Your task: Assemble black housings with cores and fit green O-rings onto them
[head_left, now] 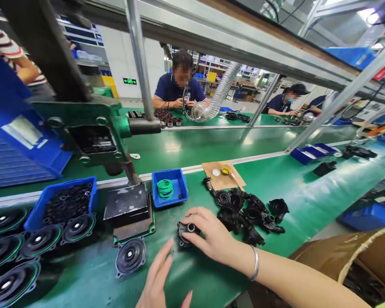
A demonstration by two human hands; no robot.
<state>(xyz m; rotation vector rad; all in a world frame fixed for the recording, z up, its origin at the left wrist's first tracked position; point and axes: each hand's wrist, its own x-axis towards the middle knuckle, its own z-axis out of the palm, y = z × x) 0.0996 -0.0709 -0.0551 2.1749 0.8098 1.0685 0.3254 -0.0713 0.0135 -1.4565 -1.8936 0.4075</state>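
While the right hand [216,235] grips a black housing [181,234] between thumb and fingers at lower centre, the left hand [157,284] spreads empty at the bottom edge; upper left, a green sign [129,81] shows arrows; a dark nameplate [94,139] is illegible.

Right hand [212,236] curled palm-down

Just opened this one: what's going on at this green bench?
A person's right hand grips a small round black part on the green bench, thumb and fingers about its raised centre. The left hand is open nearby, with nothing visible in it. A flat black disc lies to the left, and a blue tray beyond holds green rings. More black parts lie heaped to the right.
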